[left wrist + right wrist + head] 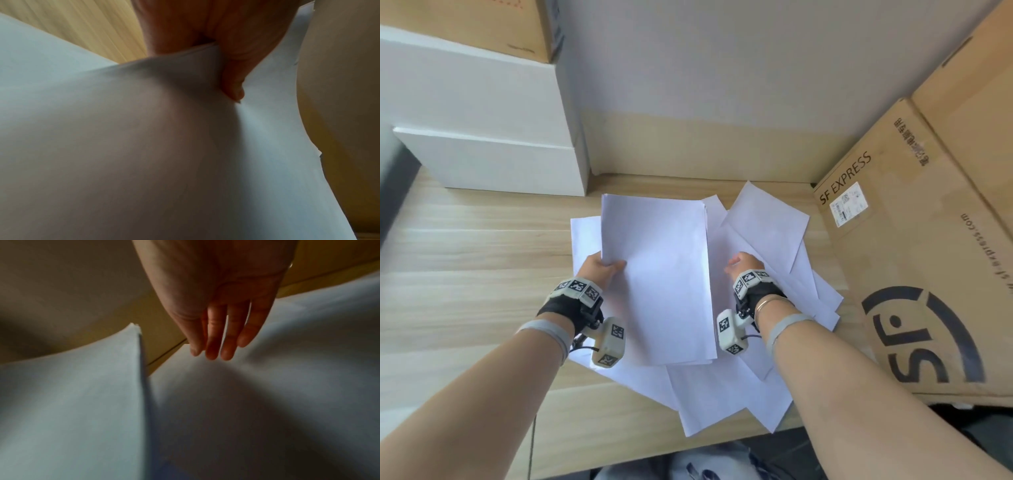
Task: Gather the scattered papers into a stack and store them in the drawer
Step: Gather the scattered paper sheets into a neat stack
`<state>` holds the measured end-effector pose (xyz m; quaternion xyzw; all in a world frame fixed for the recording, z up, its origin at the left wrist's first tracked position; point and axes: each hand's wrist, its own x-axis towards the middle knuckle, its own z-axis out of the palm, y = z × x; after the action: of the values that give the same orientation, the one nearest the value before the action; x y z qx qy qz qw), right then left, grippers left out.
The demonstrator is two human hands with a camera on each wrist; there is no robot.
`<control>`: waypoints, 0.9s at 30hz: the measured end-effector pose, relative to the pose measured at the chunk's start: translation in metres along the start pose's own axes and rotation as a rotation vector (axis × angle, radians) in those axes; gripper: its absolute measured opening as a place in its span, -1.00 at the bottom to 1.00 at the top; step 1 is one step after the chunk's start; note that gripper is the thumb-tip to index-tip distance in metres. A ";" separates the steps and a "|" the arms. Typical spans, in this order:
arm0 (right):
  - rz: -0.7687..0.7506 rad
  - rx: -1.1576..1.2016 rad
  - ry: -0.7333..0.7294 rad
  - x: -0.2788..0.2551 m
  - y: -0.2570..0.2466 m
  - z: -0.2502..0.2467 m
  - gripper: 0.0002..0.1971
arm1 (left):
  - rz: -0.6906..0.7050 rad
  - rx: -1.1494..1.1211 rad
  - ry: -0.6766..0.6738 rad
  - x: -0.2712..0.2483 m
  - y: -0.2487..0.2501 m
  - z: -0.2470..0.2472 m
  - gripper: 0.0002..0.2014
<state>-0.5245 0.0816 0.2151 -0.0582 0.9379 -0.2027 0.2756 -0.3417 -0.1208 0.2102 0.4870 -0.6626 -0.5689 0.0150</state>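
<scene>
A gathered stack of white papers point(659, 274) is lifted above the wooden desk point(465, 246). My left hand point(602, 269) pinches its left edge, thumb on top; in the left wrist view the thumb point(232, 78) lies on the stack point(144, 146) with the other fingers beneath. Loose white sheets point(767, 219) lie fanned out under and right of the stack. My right hand point(743, 265) hovers over them with straight fingers point(213, 344) just above or touching a loose sheet point(267, 369). The stack's right edge point(131, 353) shows beside it. No drawer is in view.
White boxes point(493, 130) are piled at the back left with a cardboard box point(482, 24) on top. Large SF Express cartons point(914, 260) stand against the right side of the desk. A grey wall point(722, 68) closes the back. Some sheets overhang the desk's front edge point(722, 421).
</scene>
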 end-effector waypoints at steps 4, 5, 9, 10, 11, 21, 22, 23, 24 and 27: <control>0.117 -0.254 -0.021 0.024 0.039 -0.018 -0.53 | -0.037 0.012 0.008 0.005 0.001 0.014 -0.67; 0.148 -0.274 -0.015 0.027 0.045 -0.019 -0.47 | -0.050 0.020 0.006 0.006 0.000 0.017 -0.68; 0.206 -0.307 -0.027 0.041 0.062 -0.019 -0.20 | -0.088 0.045 -0.011 0.009 -0.002 0.030 -0.67; 0.207 -0.317 -0.029 0.045 0.065 -0.019 -0.15 | -0.097 0.051 -0.015 0.010 -0.002 0.032 -0.67; 0.207 -0.324 -0.033 0.047 0.066 -0.019 -0.12 | -0.106 0.059 -0.020 0.011 -0.002 0.034 -0.67; 0.165 -0.148 -0.082 0.044 0.090 -0.035 -0.51 | -0.107 0.050 -0.074 0.015 0.009 0.051 -0.69; 0.201 -0.100 -0.089 0.038 0.095 -0.039 -0.48 | -0.104 0.051 -0.084 0.014 0.011 0.052 -0.69; 0.247 -0.076 -0.093 0.031 0.099 -0.042 -0.46 | -0.099 0.055 -0.094 0.014 0.013 0.053 -0.69; 0.291 -0.061 -0.082 0.025 0.107 -0.040 -0.48 | -0.092 0.061 -0.105 0.013 0.014 0.054 -0.70; 0.467 -0.023 -0.063 0.012 0.130 -0.031 -0.73 | -0.072 0.080 -0.129 0.011 0.014 0.058 -0.71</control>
<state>-0.5515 0.2082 0.1792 0.1508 0.9192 -0.1208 0.3432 -0.3896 -0.0874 0.1947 0.4733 -0.6663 -0.5722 -0.0676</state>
